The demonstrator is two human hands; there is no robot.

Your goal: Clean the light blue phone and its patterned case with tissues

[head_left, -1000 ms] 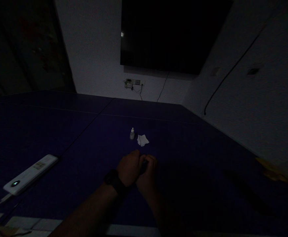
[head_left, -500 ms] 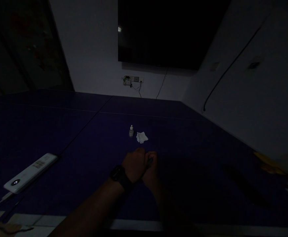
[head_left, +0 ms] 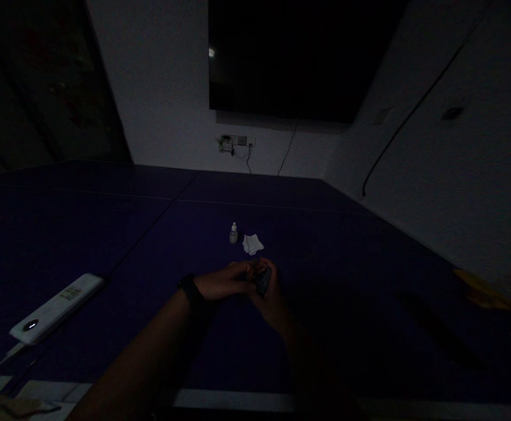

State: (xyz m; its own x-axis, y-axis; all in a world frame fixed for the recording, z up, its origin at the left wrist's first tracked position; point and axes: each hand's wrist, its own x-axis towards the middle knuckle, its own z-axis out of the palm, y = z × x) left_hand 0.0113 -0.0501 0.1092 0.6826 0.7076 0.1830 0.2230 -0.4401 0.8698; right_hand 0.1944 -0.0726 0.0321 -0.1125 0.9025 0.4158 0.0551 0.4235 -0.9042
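Our right hand [head_left: 273, 295] grasps a small dark object [head_left: 263, 282], seemingly steadying it beside our left hand [head_left: 224, 283], whose grip we cannot tell, with the bottle [head_left: 233, 234] and white cloth [head_left: 252, 244] in reach beyond on the desk [head_left: 172, 245].

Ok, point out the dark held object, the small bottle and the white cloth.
Dark held object [head_left: 263, 281]: head view, its exposed face.
Small bottle [head_left: 233, 237]: head view, middle of its body.
White cloth [head_left: 252, 244]: head view, middle of its top.
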